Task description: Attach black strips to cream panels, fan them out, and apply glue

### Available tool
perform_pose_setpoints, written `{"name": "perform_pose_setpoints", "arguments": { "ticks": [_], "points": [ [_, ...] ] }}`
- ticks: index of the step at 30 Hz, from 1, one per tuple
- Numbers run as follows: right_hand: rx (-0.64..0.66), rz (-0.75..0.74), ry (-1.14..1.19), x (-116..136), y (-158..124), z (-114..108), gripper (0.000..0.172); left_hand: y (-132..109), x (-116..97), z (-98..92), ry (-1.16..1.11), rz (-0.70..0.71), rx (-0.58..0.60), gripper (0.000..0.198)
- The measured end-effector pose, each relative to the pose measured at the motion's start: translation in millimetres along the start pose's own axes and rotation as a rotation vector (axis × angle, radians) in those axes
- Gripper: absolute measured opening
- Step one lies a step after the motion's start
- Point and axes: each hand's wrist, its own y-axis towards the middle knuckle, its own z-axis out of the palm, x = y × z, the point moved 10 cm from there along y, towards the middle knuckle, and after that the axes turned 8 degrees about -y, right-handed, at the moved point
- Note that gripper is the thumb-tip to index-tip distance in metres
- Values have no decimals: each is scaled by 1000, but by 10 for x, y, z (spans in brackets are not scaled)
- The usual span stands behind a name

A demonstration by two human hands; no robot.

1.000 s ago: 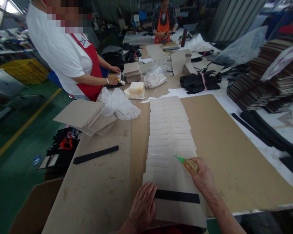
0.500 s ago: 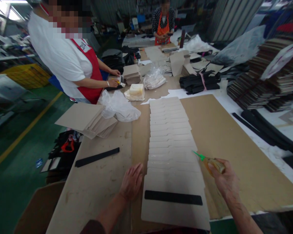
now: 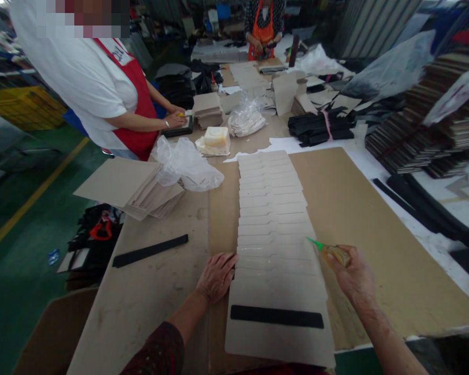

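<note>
A row of overlapping grey cardboard sheets (image 3: 271, 211) runs away from me along the table. Across the nearest sheet lies a black strip (image 3: 276, 316). My right hand (image 3: 354, 276) is wrapped round a squeeze bottle (image 3: 339, 255) of amber liquid, whose green nozzle tip (image 3: 315, 242) points left over the row's right edge. At the row's left edge rests my left hand (image 3: 217, 276), palm down, fingers stretched out and holding nothing. A second black strip (image 3: 150, 250) lies on the table to its left.
A leaning stack of cardboard sheets (image 3: 121, 182) and a clear plastic bag (image 3: 187, 164) lie at the left. A yellowish block (image 3: 216, 138) and a bundle of black strips (image 3: 320, 126) sit farther back. One co-worker (image 3: 113, 99) stands at the left, another (image 3: 263, 31) at the far end.
My left hand has shifted up and right to the row's edge. The bottle has moved slightly left and up. The left co-worker's hands have come together over a piece.
</note>
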Motion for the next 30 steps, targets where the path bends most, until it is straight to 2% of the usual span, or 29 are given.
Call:
{"name": "perform_pose_setpoints", "arguments": {
  "ticks": [6, 15, 23, 30],
  "points": [
    [41, -60, -48, 125, 24, 43, 38, 11, -15, -1, -1, 5, 3, 57],
    [62, -132, -149, 384, -5, 52, 43, 18, -23, -2, -14, -8, 19, 54],
    [80, -154, -150, 432, 21, 140, 54, 10, -27, 19, -18, -34, 43, 53],
    [92, -166, -148, 492, 17, 160, 51, 18, -26, -5, -5, -32, 35, 51]
  ]
}}
